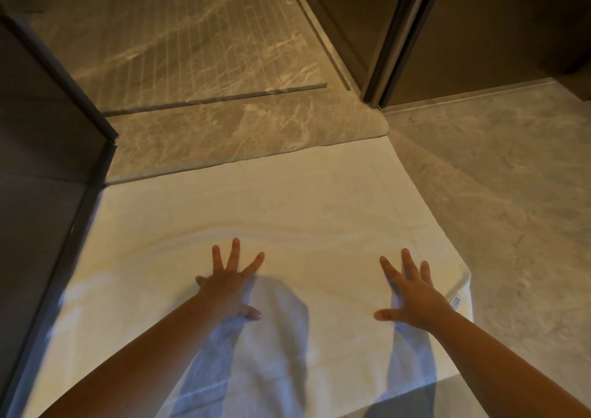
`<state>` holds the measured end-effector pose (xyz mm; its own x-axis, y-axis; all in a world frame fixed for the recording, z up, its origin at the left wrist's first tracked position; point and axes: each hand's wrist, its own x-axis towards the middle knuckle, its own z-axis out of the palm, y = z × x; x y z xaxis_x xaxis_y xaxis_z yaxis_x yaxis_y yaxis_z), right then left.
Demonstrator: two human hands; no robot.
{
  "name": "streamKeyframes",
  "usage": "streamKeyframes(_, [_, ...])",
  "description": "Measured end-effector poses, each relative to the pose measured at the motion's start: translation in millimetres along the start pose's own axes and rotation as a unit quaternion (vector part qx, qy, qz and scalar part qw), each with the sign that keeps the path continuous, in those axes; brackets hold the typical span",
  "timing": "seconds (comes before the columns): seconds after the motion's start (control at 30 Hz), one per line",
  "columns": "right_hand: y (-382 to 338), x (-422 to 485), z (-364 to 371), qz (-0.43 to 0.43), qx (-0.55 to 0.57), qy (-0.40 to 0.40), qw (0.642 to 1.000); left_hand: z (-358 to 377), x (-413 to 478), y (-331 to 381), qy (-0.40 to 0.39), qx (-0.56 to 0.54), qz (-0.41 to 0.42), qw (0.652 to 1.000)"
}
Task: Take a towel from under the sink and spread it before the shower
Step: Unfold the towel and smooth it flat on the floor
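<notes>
Matt terry-cloth towel (271,200), polished marble floor (511,177)

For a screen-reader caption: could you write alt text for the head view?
Both hands, left hand and right hand, press flat with spread fingers on a white towel laid on the floor before the marble shower sill. A small label shows at the towel's right edge.

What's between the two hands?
Just bare white towel; nothing else lies between the left hand and the right hand in the head view.
</notes>
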<state>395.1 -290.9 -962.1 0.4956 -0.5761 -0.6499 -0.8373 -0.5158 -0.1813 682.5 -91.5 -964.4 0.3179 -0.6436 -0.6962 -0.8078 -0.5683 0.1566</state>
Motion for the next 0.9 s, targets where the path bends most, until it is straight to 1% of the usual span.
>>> streamKeyframes(0.37, [2.1, -4.1, -6.0, 0.013, -0.004, -0.005, 1.000, -0.9, 2.2, 10.2, 0.000, 0.012, -0.007, 1.000])
streamKeyframes(0.47, [-6.9, -11.9, 2.7, -0.019, -0.009, 0.002, 1.000, 1.1, 2.9, 9.3, -0.002, 0.018, -0.006, 1.000])
streamKeyframes(0.57, [-10.7, -21.9, 18.9, -0.059, -0.042, -0.017, 0.997, 5.1, 4.3, 8.9, 0.004, 0.034, -0.008, 0.999])
streamKeyframes(0.9, [55.9, -50.5, 18.4, 0.058, 0.002, -0.005, 0.998, 12.3, 4.2, 5.3, 0.017, 0.053, -0.002, 0.998])
